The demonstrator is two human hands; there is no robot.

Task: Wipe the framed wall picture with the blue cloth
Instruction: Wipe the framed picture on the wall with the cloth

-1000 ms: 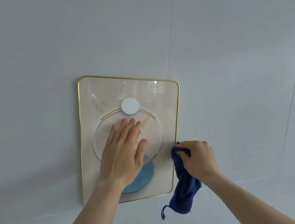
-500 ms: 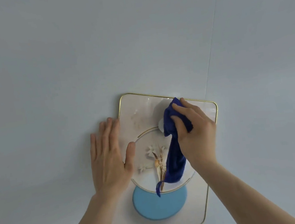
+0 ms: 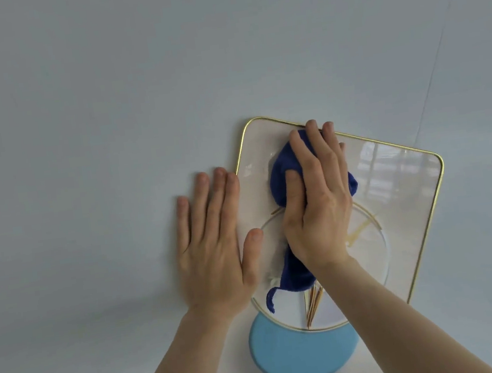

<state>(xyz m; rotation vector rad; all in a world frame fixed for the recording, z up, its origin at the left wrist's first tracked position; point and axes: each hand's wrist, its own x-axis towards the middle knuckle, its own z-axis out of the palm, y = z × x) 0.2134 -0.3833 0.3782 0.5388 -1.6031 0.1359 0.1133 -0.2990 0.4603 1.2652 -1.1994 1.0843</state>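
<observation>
The framed picture (image 3: pixel 405 185) hangs on the wall, a pale glass panel with a thin gold rim, a light blue disc and gold stems. My right hand (image 3: pixel 318 205) presses the dark blue cloth (image 3: pixel 281 172) flat against the glass near the top edge. A tail of the cloth hangs below my wrist. My left hand (image 3: pixel 214 243) lies flat with spread fingers over the frame's left edge, mostly on the wall, thumb on the glass.
A plain grey-white wall (image 3: pixel 90 112) surrounds the frame. A thin panel seam (image 3: pixel 435 48) runs diagonally at the upper right. The frame hangs tilted in view, with its lower edge cut off at the bottom.
My right hand has slid the cloth up to the picture's top edge. My left hand stays at the frame's left edge. The view has shifted closer.
</observation>
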